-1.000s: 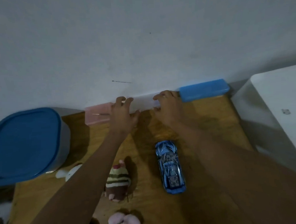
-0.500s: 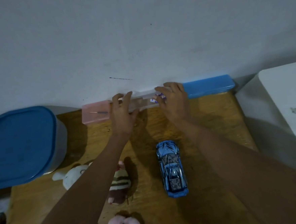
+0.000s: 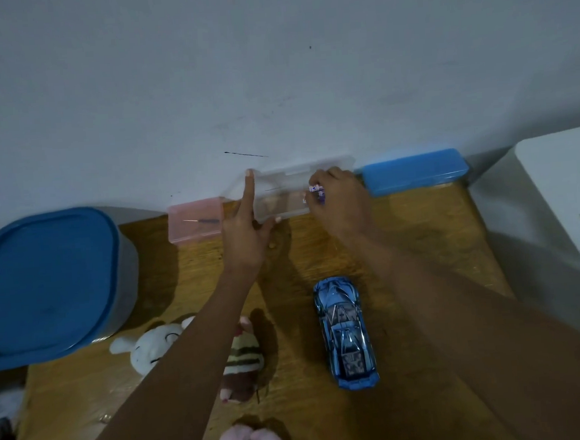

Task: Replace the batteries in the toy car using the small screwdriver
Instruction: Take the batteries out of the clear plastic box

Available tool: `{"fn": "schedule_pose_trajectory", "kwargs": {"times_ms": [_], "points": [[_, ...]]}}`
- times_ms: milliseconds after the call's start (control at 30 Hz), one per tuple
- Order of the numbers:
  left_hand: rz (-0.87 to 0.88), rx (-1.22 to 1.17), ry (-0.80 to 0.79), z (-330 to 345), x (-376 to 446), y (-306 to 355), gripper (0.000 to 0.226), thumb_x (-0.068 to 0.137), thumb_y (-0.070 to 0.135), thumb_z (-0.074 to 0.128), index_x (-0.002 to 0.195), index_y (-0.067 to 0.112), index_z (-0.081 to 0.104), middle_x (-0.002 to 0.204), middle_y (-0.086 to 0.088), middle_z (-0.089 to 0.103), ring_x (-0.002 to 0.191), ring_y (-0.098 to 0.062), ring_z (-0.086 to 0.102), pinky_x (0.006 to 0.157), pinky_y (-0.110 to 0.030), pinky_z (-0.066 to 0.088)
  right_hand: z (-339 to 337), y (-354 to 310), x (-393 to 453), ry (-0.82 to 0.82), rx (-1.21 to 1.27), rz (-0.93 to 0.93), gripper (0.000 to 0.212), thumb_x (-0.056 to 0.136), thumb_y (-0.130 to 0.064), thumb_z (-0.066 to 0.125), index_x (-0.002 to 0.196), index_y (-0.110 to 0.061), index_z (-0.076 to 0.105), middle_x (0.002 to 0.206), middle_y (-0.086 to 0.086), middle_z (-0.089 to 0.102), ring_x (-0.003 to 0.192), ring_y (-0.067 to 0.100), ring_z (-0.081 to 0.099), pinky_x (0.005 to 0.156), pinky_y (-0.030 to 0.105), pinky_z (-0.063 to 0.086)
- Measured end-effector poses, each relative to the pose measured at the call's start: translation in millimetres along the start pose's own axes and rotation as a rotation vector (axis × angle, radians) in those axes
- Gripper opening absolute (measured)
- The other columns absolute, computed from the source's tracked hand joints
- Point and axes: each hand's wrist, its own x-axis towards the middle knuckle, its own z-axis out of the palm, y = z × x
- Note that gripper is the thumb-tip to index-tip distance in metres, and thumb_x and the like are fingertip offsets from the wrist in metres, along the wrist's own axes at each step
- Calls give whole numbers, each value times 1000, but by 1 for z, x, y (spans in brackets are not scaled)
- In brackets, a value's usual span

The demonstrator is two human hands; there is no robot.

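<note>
Reaching into the clear box (image 3: 282, 199) at the desk's back edge, the right hand (image 3: 340, 202) pinches batteries (image 3: 316, 193); the left hand (image 3: 248, 229), fingers straight, steadies its lid. The toy car (image 3: 344, 329) (long axis front-to-back) lies nearer the right arm.

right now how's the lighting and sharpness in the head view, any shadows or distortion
Head view: dim, bluish light; both forearms cast soft shadows on the wooden table; wide-angle bending curves the blue-lidded bin at the edge; the clear case between the left hand and right hand looks hazy; the blue toy car stays fairly sharp.
</note>
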Motion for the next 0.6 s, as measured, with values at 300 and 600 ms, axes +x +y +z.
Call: {"fn": "schedule_pose_trajectory", "kwargs": {"times_ms": [300,600], "points": [[23,12,23,6,3,-12,106,84,17,81,161,32,9,85,-9,72,70,-21,67,82,-6,36,19,7,-6,-103,-309,-175,40,102,-41,36,121,-17,62,118,10,55,109,29,49,88,42,43],[14,-27,57,8,2,-12,106,84,19,80,160,38,8,111,-11,73,88,-25,71,78,-22,53,28,14,-11,-101,-277,-182,37,103,-38,35,119,-14,58,121,11,54,113,29,48,92,42,42]]}}
